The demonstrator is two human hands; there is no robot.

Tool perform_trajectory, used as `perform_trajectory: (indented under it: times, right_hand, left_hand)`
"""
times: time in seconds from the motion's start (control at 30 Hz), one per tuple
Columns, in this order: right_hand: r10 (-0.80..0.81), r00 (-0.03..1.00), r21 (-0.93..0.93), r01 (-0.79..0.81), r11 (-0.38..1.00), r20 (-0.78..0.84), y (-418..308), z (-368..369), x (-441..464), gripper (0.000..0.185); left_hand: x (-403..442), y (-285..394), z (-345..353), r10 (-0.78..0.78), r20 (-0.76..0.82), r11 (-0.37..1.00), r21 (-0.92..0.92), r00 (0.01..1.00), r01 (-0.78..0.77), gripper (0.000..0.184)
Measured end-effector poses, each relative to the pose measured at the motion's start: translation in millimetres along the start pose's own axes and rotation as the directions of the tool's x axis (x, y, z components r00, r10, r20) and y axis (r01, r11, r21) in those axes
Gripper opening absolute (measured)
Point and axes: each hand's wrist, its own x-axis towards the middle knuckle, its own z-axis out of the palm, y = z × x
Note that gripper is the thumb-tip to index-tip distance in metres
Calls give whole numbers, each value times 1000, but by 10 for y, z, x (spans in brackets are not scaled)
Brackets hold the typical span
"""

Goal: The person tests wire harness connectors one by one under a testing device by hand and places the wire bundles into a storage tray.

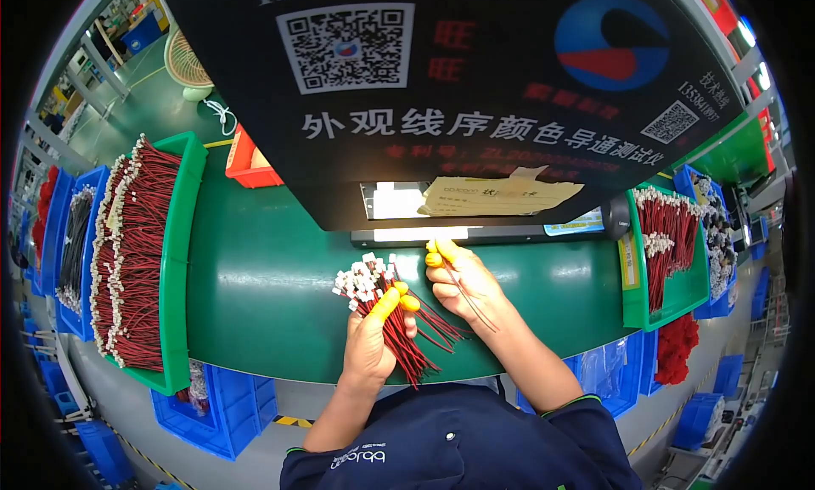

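My left hand (pixel 368 346) is closed round a bunch of red and black connector cables (pixel 409 352). Their white plugs fan out above the fingers, and the loose wire ends hang toward the table edge. Yellow finger covers are on both hands. My right hand (pixel 467 279) pinches a single connector cable (pixel 477 310) near its upper end, just in front of the lit slot of a black tester (pixel 475 142). The cable's wires trail down past the wrist. Its plug is hidden by the fingertips.
A green tray (pixel 177 261) full of cables stands left, another green tray (pixel 679 299) right. Blue bins (pixel 222 409) flank the green table (pixel 255 278). A red box (pixel 255 171) sits behind, and a paper label (pixel 501 198) is taped to the tester.
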Motion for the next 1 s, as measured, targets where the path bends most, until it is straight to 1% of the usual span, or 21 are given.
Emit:
perform_trajectory:
  times: [0.03,0.23,0.27,0.3,0.33,0.37,0.43,0.47,0.5,0.53,0.57,0.6,0.63,0.7,0.73,0.77,0.83,0.87,0.9,0.93,1.0]
  right_hand:
    - [1,1000,0,-1,1000,2,6,2,1,20]
    - [-29,999,4,29,1000,15,13,27,-42,19]
    - [-86,996,-366,74,928,-16,-7,116,-123,18]
    - [-151,988,-685,94,722,-24,-15,165,-166,19]
    - [-374,917,-814,323,483,143,87,192,-142,17]
    - [-470,841,-756,486,438,268,156,192,-105,19]
    - [-344,919,-626,385,678,193,138,310,-206,17]
    - [-348,918,-626,388,677,192,126,288,-212,17]
    - [-399,903,-652,400,644,160,120,249,-211,17]
    - [-446,885,-678,409,610,133,123,215,-200,17]
    - [-516,846,-631,475,614,134,139,182,-184,15]
    - [-519,842,-625,487,610,149,130,190,-202,14]
    - [-524,836,-619,499,607,160,122,207,-231,12]
    - [-453,875,-637,448,627,170,159,275,-255,11]
    - [-418,885,-598,450,663,202,234,242,-219,9]
    - [-334,911,-601,410,686,241,268,236,-230,9]
    - [-208,976,-626,199,754,59,165,315,-278,12]
    - [-131,990,-484,143,863,59,88,216,-216,14]
    - [-53,996,-330,74,941,71,16,121,-150,16]
    - [-31,999,-277,22,961,-29,-37,181,-157,16]
    - [21,1000,-179,-20,984,0,-61,84,-108,15]
  left_hand:
    - [-5,5,-7,-6,27,1000,4,1000,6,13]
    - [-19,-1,-13,40,32,996,76,999,-43,15]
    - [-18,-3,-32,43,32,996,75,999,-45,15]
    - [-13,-7,-56,1,58,999,51,998,-4,15]
    - [-6,-5,-69,-38,85,999,26,996,36,16]
    - [-9,0,-72,-39,85,999,26,996,37,16]
    - [-15,0,-54,-168,161,985,-4,973,171,15]
    - [-19,-17,-11,-156,137,987,-24,978,161,14]
    - [-15,-31,2,-156,139,987,-24,978,161,14]
    - [-12,-36,7,-96,79,995,10,992,95,13]
    - [-12,-33,6,-30,19,998,47,999,29,13]
    - [-7,-24,8,9,-4,998,66,1000,-8,13]
    - [-4,-17,11,9,-7,998,65,1000,-9,13]
    - [1,-15,25,26,-16,994,102,1000,-24,13]
    - [16,-38,20,36,21,996,84,999,-38,13]
    - [17,-52,30,36,24,996,85,999,-38,13]
    - [11,-70,44,72,-41,993,95,997,-68,17]
    - [3,-55,46,100,-15,994,47,995,-99,21]
    - [-29,-12,59,110,-89,988,118,990,-100,24]
    - [-21,3,1,106,-44,992,70,993,-103,24]
    - [-1,44,-90,69,57,997,-40,996,-66,23]
